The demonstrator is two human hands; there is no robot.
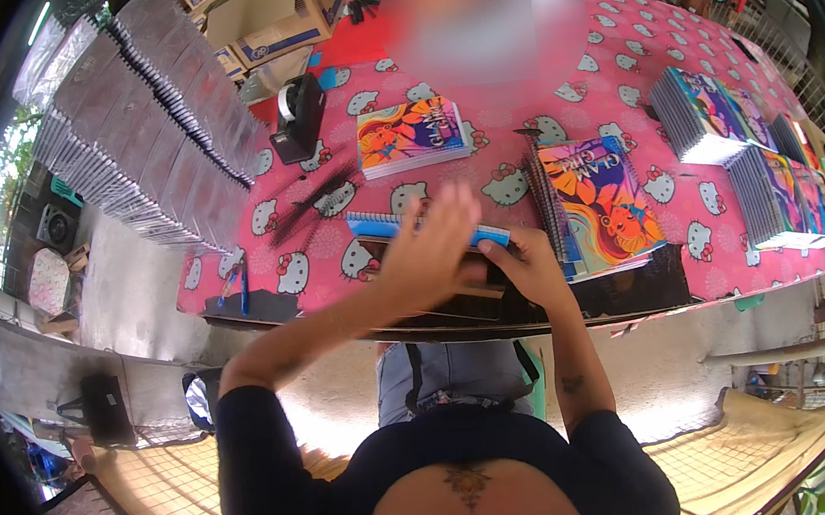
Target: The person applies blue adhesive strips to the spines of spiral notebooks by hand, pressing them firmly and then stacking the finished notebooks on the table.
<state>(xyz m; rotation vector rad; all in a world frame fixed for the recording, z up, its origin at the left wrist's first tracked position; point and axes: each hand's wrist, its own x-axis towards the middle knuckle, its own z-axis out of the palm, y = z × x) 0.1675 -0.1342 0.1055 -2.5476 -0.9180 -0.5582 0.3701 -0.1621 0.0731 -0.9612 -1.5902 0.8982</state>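
Note:
A spiral notebook (pixel 374 224) with a blue cover edge stands tilted near the table's front edge, its binding edge up. At its right end my right hand (pixel 532 265) grips it, thumb on the blue edge. My left hand (pixel 439 245), smeared by motion, lies across the binding with fingers stretched out and hides the middle. Beyond it sits a short stack of notebooks (pixel 410 137) with colourful illustrated covers. Right of my hands lies another colourful notebook stack (pixel 603 202), beside a black spiral binding (pixel 540 199). Loose black binding coils (pixel 321 202) lie to the left.
A black tape dispenser (pixel 299 119) stands at the back left, near tall stacks of wrapped notebooks (pixel 142 125). Blue pens (pixel 244 287) lie at the left front. More notebook stacks (pixel 710 121) line the right side. Cardboard boxes (pixel 272 16) stand behind; a blurred person is opposite.

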